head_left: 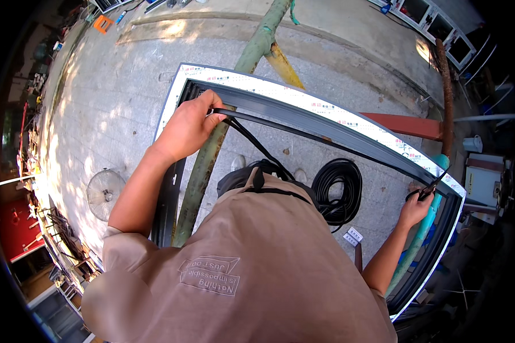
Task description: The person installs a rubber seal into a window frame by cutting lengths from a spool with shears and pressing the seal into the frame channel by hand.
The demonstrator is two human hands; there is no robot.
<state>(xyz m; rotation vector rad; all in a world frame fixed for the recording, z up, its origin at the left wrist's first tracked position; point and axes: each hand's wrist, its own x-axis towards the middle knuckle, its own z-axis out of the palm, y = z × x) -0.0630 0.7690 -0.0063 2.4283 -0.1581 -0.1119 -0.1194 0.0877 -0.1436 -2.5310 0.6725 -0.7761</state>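
A dark window frame (pixel 320 108) with printed white protective film lies in front of me, resting on painted pipes. Near its far left corner, my left hand (pixel 189 127) pinches a black rubber sealing strip (pixel 243 131) between thumb and fingers. From there the strip hangs toward my waist, and a dark length also runs along the far side's inner edge. Over at the right corner my right hand (pixel 416 209) is closed around black-handled scissors (pixel 435 184), whose blades point up and away. A thick coil of black strip (pixel 355 194) sits on the ground inside the frame.
A green pipe (pixel 256 48) passes under the frame's left part, and a turquoise one (pixel 411 251) under its right. A red-brown beam (pixel 403 126) meets a rusty post (pixel 445 97). A round fan-like grille (pixel 106 194) is at left, an orange stool (pixel 103 24) farther off.
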